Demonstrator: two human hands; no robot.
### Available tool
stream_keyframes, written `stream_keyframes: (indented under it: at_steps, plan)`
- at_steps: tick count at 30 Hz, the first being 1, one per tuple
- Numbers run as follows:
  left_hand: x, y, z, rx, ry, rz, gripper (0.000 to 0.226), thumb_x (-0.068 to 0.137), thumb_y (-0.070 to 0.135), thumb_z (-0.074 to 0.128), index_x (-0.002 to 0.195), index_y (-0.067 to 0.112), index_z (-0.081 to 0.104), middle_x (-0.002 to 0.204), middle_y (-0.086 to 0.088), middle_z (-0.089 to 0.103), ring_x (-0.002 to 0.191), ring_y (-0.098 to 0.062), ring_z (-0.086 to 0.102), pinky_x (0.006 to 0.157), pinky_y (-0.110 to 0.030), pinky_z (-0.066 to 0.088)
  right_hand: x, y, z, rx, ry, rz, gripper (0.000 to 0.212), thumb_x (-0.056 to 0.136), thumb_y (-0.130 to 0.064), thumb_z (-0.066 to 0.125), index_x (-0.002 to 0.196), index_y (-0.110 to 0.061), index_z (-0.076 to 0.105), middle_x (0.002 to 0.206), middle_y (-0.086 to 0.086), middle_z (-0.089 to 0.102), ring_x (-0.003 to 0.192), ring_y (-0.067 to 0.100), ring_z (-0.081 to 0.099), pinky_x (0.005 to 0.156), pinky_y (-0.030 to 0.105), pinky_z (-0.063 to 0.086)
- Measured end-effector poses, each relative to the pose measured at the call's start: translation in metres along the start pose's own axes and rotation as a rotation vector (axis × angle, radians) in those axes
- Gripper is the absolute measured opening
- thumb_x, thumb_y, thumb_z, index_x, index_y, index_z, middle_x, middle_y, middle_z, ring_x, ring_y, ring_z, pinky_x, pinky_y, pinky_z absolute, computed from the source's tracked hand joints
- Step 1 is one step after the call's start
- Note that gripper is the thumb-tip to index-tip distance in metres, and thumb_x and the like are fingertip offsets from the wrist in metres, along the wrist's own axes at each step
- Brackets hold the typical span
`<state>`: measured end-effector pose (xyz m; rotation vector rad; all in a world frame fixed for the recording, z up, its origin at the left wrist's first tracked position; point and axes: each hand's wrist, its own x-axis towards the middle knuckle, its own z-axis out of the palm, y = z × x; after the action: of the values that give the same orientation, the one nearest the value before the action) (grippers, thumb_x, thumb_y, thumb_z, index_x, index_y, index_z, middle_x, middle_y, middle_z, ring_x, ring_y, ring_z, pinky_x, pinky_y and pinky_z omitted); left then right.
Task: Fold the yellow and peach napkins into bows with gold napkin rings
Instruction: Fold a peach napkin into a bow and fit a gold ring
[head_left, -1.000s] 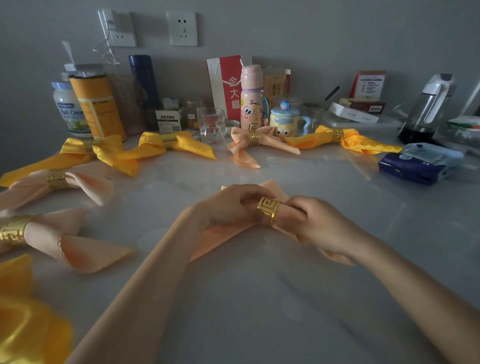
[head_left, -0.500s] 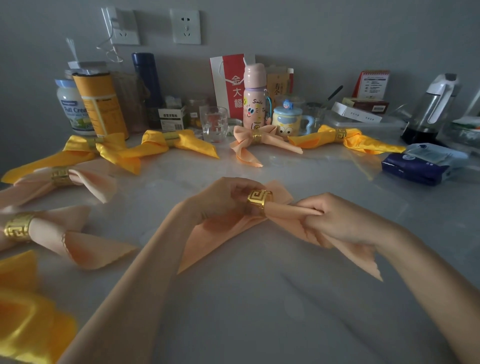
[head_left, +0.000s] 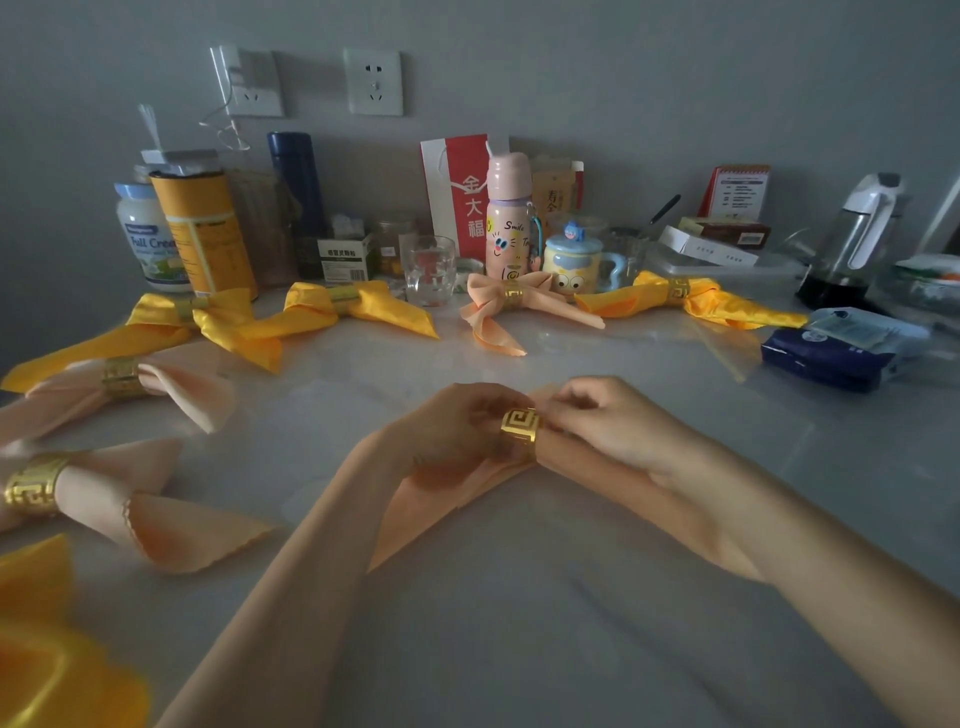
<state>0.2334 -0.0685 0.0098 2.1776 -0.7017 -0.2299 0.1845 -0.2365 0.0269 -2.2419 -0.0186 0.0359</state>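
I see a gold metal napkin ring (head_left: 519, 433) at centre, cut with a square Greek-key pattern, on a plain peach cloth napkin (head_left: 441, 499). At ten o'clock lie glossy yellow satin napkin bows (head_left: 358, 312). The pale grey stone tabletop (head_left: 519, 623) is faintly veined. At twelve o'clock a pink plastic bottle (head_left: 508, 223) bears a cartoon face, beside a red-and-white paper bag (head_left: 457, 192).

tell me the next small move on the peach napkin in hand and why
Probably fan out the cloth by the gold ring: it sits midway on the peach napkin, left hand holding it, right hand pinching cloth beside it.
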Motion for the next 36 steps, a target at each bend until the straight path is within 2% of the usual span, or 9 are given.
stream_keyframes:
  at_steps: [3, 7, 10, 13, 20, 24, 29, 32, 36]
  plan:
    - [0.002, -0.003, 0.0, 0.032, -0.001, 0.003, 0.043, 0.079, 0.005, 0.07, 0.12, 0.018, 0.061, 0.115, 0.005, 0.06, 0.102, -0.001, 0.05, 0.075, 0.006, 0.033, -0.002, 0.002, 0.019, -0.067, 0.133, -0.037, 0.024, 0.083, -0.035, 0.066, 0.067, -0.025, 0.051, 0.067, -0.012, 0.052, 0.064, 0.003, 0.049, 0.052, 0.014, 0.032]
    - [0.002, 0.004, -0.008, -0.23, -0.094, -0.12, 0.033, 0.082, 0.01, 0.061, 0.113, 0.02, 0.064, 0.108, 0.004, 0.062, 0.097, -0.005, 0.056, 0.076, 0.001, 0.04, -0.006, 0.012, 0.032, -0.065, 0.219, -0.155, 0.023, 0.086, -0.029, 0.063, 0.069, -0.014, 0.07, 0.061, 0.001, 0.051, 0.058, 0.009, 0.046, 0.054, 0.024, 0.029]
    - [0.016, 0.0, -0.011, -0.428, 0.106, -0.247, 0.03, 0.092, 0.004, 0.042, 0.111, 0.009, 0.065, 0.103, -0.006, 0.066, 0.084, -0.006, 0.058, 0.059, 0.002, 0.039, -0.007, 0.02, 0.045, -0.046, 0.26, -0.265, 0.01, 0.085, -0.025, 0.065, 0.087, -0.024, 0.075, 0.083, 0.0, 0.047, 0.082, 0.01, 0.046, 0.072, 0.02, 0.032]
    - [0.034, -0.003, 0.0, -0.263, 0.318, -0.265, 0.023, 0.086, 0.011, 0.065, 0.109, 0.013, 0.065, 0.107, -0.003, 0.064, 0.081, -0.009, 0.057, 0.06, -0.004, 0.042, -0.005, 0.028, 0.052, -0.212, 0.294, -0.305, 0.023, 0.089, -0.032, 0.06, 0.1, -0.017, 0.074, 0.103, -0.002, 0.037, 0.1, 0.014, 0.033, 0.087, 0.018, 0.029]
    - [0.048, 0.002, -0.001, 0.025, -0.036, -0.272, 0.044, 0.088, 0.029, 0.063, 0.129, 0.016, 0.055, 0.129, -0.002, 0.055, 0.111, -0.013, 0.051, 0.087, -0.017, 0.037, -0.01, 0.024, 0.048, -0.357, 0.221, -0.383, 0.062, 0.078, -0.066, 0.016, 0.126, -0.046, 0.05, 0.114, -0.024, 0.01, 0.112, 0.002, 0.013, 0.086, 0.012, 0.009]
    - [0.049, 0.005, 0.0, 0.131, -0.05, -0.255, 0.03, 0.095, 0.03, 0.051, 0.115, 0.012, 0.065, 0.111, -0.003, 0.064, 0.092, -0.011, 0.052, 0.069, -0.014, 0.039, -0.007, 0.023, 0.044, -0.232, 0.078, -0.267, 0.091, 0.06, -0.062, -0.001, 0.13, -0.035, 0.05, 0.139, -0.018, 0.022, 0.122, -0.001, 0.016, 0.097, 0.018, 0.011]
    - [0.045, 0.003, -0.002, 0.082, 0.006, -0.256, 0.026, 0.095, 0.022, 0.051, 0.108, 0.006, 0.065, 0.095, -0.004, 0.059, 0.085, -0.011, 0.049, 0.062, -0.014, 0.036, -0.012, 0.014, 0.043, -0.059, 0.122, -0.219, 0.094, 0.054, -0.057, 0.005, 0.128, -0.021, 0.05, 0.136, -0.008, 0.032, 0.123, 0.008, 0.03, 0.101, 0.023, 0.022]
    - [0.04, -0.001, -0.007, 0.043, 0.064, -0.237, 0.021, 0.089, 0.017, 0.06, 0.107, 0.007, 0.064, 0.095, -0.004, 0.06, 0.085, -0.013, 0.05, 0.063, -0.018, 0.037, -0.017, 0.009, 0.045, -0.04, 0.116, -0.184, 0.071, 0.075, -0.051, 0.014, 0.129, -0.02, 0.048, 0.126, -0.006, 0.032, 0.119, 0.012, 0.034, 0.098, 0.023, 0.023]
    - [0.033, -0.003, -0.013, -0.016, 0.08, -0.218, 0.032, 0.088, 0.001, 0.056, 0.118, 0.011, 0.061, 0.102, -0.001, 0.061, 0.095, -0.012, 0.055, 0.072, -0.017, 0.043, -0.016, 0.008, 0.041, 0.104, 0.136, -0.096, 0.027, 0.099, -0.018, 0.028, 0.082, -0.024, 0.048, 0.102, -0.002, 0.037, 0.104, 0.015, 0.046, 0.092, 0.024, 0.036]
